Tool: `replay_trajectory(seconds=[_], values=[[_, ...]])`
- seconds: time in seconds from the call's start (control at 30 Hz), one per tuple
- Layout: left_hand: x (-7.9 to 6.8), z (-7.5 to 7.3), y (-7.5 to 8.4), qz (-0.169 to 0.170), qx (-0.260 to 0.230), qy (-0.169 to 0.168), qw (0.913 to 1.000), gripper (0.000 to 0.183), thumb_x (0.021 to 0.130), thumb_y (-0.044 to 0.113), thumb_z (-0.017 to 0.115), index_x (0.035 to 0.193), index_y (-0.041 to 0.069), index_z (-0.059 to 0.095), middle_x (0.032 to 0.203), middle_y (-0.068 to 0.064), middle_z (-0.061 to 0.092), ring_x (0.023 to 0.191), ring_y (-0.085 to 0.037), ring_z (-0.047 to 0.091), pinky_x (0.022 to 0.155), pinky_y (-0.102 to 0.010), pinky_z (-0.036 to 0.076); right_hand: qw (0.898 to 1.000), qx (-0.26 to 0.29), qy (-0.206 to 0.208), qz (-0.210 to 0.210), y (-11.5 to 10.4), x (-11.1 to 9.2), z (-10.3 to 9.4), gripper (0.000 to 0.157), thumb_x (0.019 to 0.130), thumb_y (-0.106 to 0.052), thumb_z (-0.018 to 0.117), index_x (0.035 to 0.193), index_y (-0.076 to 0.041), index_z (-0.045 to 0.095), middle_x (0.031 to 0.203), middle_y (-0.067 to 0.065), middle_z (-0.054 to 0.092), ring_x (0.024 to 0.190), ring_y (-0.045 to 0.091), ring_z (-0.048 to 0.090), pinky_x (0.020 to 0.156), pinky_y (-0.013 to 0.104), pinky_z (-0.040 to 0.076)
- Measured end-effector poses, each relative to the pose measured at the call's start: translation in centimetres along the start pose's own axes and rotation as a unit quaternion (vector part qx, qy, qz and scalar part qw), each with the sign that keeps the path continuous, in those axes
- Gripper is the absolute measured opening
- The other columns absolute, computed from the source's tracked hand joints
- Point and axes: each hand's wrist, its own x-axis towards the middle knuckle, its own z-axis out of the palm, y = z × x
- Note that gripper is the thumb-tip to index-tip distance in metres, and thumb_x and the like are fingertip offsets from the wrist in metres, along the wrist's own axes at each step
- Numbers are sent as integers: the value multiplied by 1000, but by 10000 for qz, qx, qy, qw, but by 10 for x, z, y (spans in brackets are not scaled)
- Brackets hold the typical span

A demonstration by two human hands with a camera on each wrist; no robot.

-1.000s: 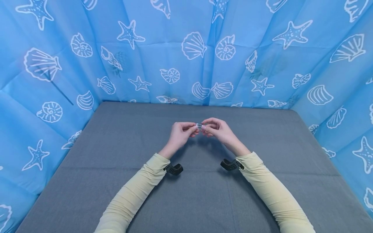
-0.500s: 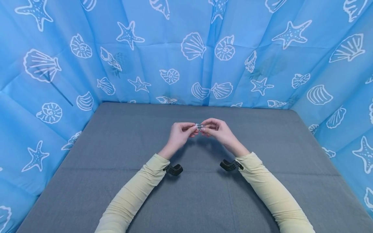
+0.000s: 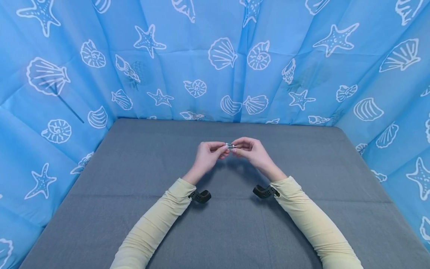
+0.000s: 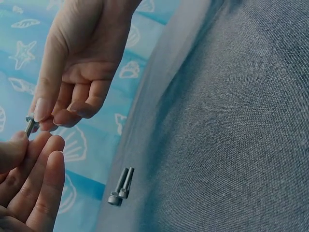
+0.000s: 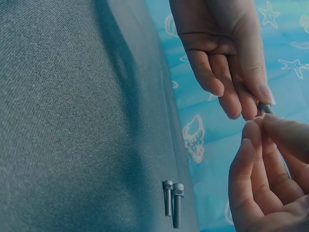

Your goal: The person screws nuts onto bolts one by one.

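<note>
A small metal bolt (image 3: 230, 146) is held level between both hands, over the far middle of the table. My left hand (image 3: 206, 155) pinches one end with thumb and forefinger. My right hand (image 3: 254, 152) pinches the other end with its thumb and fingers. In the left wrist view, a wider collar or head shows by the right thumb, above the thin shank (image 4: 29, 127); the fingertips hide the rest. Dark metal with ridges (image 5: 267, 108) shows between the fingertips in the right wrist view. I cannot tell whether a separate nut is on it.
Two more bolts, a thicker one (image 5: 177, 209) and a thinner one (image 5: 168, 199), lie side by side on the grey cloth-covered table (image 3: 168, 224). A blue curtain (image 3: 195, 56) with shell prints stands around the table's back and sides. Black brackets (image 3: 265, 191) hang at both wrists.
My right thumb and fingers have shifted slightly on their end of the bolt, and more metal shows there. The left hand stays nearly still.
</note>
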Motion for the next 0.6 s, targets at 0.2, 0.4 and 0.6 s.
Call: replay_trajectory(seconds=[0.2,0.4,0.6], values=[[0,-3,3,35,32,-213,9998,22,93,9,63,107,-6,69,88,-18,71,80,-27,70,69,-33,59,9999,-125,106,32,-2,0,1,23,89,-11,69,107,5,65,98,20,68,85,24,68,82,51,53],[-9,-5,26,83,112,-415,9990,21,94,1,59,108,-13,65,93,-26,68,85,-36,68,73,-40,58,9996,-250,161,20,-3,0,3,22,91,-14,68,104,4,66,92,15,70,83,27,67,78,50,55],[-14,-6,35,181,206,-351,9990,21,95,1,58,107,-15,64,91,-26,68,84,-37,68,72,-37,59,9997,-227,109,-36,-3,0,1,25,92,-15,67,110,2,63,94,16,69,88,40,64,74,50,54]])
